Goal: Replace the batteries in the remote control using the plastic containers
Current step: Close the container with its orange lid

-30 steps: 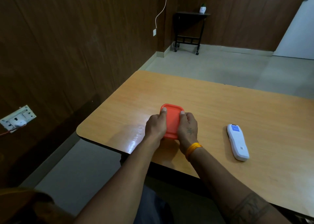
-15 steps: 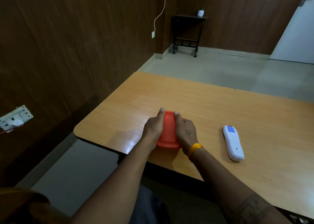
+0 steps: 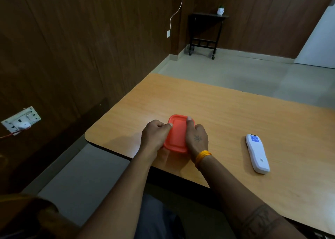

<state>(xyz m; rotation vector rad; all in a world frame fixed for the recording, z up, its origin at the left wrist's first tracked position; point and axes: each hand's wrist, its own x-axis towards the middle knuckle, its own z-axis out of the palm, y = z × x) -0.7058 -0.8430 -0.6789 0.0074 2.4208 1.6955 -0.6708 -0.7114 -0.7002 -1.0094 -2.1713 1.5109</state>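
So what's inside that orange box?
Cannot tell: the orange container is opaque with its lid on, gripped by the left hand and right hand. Its contents are hidden.

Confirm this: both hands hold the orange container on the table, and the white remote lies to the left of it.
One thing is wrong: the white remote lies to the right of the orange container, not the left. The head view shows it. The rest holds: left hand and right hand hold it on the table.

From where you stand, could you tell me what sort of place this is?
Probably a plain office or meeting room: a long wooden table, dark wood-panelled walls with a wall socket, and a bare tiled floor.
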